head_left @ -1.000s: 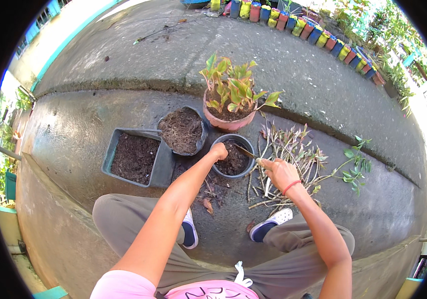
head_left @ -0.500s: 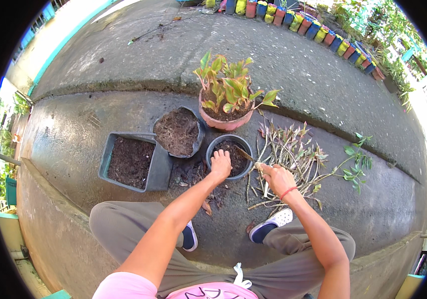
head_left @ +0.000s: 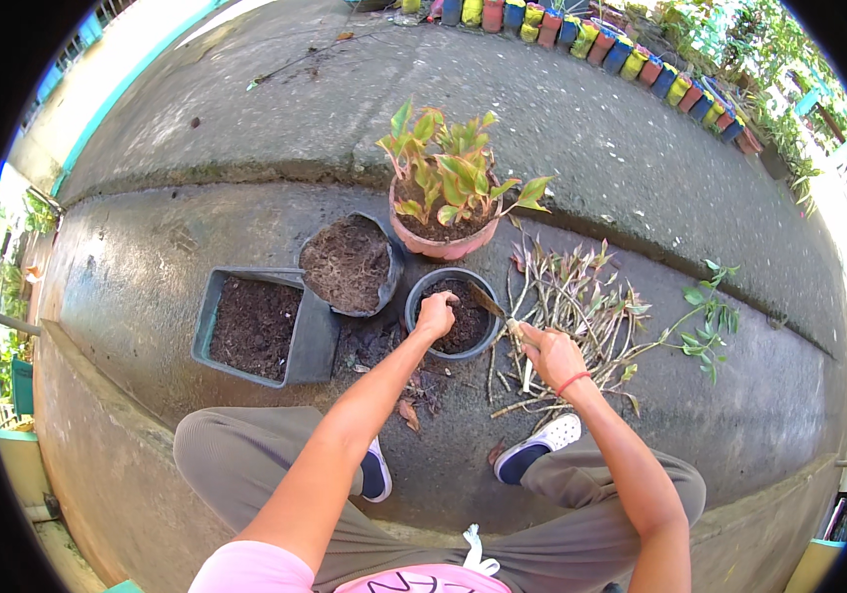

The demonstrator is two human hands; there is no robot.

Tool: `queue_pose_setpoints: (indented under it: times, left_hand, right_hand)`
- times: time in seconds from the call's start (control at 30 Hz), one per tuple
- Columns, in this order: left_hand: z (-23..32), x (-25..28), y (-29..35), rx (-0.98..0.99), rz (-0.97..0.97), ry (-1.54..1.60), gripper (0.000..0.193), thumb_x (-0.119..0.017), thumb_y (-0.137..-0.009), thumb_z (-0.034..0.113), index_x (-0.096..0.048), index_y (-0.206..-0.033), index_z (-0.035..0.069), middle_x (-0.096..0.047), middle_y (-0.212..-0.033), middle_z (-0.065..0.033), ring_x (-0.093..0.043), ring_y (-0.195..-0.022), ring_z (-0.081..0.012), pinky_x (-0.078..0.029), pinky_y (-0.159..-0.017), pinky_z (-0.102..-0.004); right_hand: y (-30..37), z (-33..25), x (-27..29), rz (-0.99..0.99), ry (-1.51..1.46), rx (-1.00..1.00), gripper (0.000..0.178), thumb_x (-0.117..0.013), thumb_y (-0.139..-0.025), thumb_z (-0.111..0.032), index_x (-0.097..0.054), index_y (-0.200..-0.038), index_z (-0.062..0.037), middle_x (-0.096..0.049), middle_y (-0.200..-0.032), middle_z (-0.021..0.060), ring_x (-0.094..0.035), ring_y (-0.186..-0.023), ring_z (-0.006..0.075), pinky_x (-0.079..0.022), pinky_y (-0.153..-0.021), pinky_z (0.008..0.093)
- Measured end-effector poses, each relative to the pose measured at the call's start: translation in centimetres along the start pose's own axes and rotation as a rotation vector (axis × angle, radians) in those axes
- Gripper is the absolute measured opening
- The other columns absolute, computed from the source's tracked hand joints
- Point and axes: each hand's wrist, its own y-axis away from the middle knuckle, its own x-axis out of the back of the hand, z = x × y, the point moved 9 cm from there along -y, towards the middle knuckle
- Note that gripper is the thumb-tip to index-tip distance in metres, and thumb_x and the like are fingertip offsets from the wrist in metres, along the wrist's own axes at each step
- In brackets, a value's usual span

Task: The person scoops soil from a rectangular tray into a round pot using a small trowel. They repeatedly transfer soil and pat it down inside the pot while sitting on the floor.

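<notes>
A round grey pot (head_left: 413, 331) of dark soil (head_left: 465, 326) stands between my feet, a little ahead of them. My left hand (head_left: 434, 314) reaches over its left rim, the fingers curled together at the soil; what they hold, if anything, is hidden. My right hand (head_left: 554, 356) is closed around the light handle of a small trowel (head_left: 488, 302). The trowel's brownish blade slants over the pot's right rim with its tip inside. Just beyond my right hand lies a pile of cut plant stems (head_left: 581, 301) with reddish leaves.
To the left stand a rectangular planter (head_left: 313, 341) with soil and a round black container (head_left: 394, 272) of drier soil. A pink pot (head_left: 453, 247) with a leafy plant sits behind. Dry leaves (head_left: 408, 410) litter the concrete; a raised concrete edge (head_left: 275, 183) runs across beyond.
My left hand has drawn slightly to the left, its fingers now curled more tightly at the soil. The trowel blade has tilted a little; my right hand has barely moved.
</notes>
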Motion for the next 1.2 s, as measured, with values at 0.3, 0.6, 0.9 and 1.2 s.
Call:
queue_pose_setpoints:
  times: [0.3, 0.6, 0.9, 1.2]
  left_hand:
    - [2.0, 1.7, -1.0, -0.135, -0.083, -0.037, 0.017, -0.059, -0.077, 0.009, -0.065, -0.093, 0.005, -0.065, -0.084, -0.0163, -0.064, -0.073, -0.0264, -0.05, -0.069, -0.0333]
    - [0.1, 3.2, -4.2, -0.153, 0.104, -0.445, 0.015, -0.064, -0.072, 0.013, -0.068, -0.085, 0.008, -0.06, -0.091, -0.0164, -0.062, -0.079, -0.0308, -0.05, -0.071, -0.0398]
    - [-0.2, 2.8, -2.8, 0.008, 0.082, -0.348, 0.011, -0.063, -0.074, 0.016, -0.065, -0.078, 0.005, -0.063, -0.083, -0.0171, -0.063, -0.079, -0.0302, -0.05, -0.072, -0.0398]
    - [-9.5, 10.3, 1.3, 0.223, -0.031, -0.279, 0.016, -0.069, -0.066, 0.008, -0.07, -0.082, 0.01, -0.066, -0.07, -0.0111, -0.065, -0.066, -0.0192, -0.051, -0.067, -0.0299]
  right_hand:
    - [-0.5, -0.1, 0.2, 0.014, -0.036, 0.016, 0.035, -0.057, -0.079, -0.016, -0.055, -0.114, -0.0126, -0.059, -0.085, 0.0225, -0.059, -0.08, 0.0372, -0.048, -0.071, 0.0444]
    - [-0.7, 0.1, -0.2, 0.005, 0.005, 0.002, 0.036, -0.058, -0.08, -0.017, -0.055, -0.115, -0.0133, -0.06, -0.085, 0.0212, -0.06, -0.077, 0.0365, -0.048, -0.07, 0.0437]
    - [-0.5, 0.4, -0.2, -0.012, 0.016, -0.032, 0.035, -0.058, -0.079, -0.018, -0.056, -0.114, -0.0127, -0.061, -0.087, 0.0217, -0.06, -0.08, 0.0362, -0.049, -0.07, 0.044]
    - [-0.1, -1.1, -1.9, -0.102, 0.05, -0.001, 0.034, -0.057, -0.08, -0.02, -0.056, -0.113, -0.013, -0.061, -0.09, 0.0198, -0.061, -0.077, 0.0364, -0.049, -0.069, 0.0442]
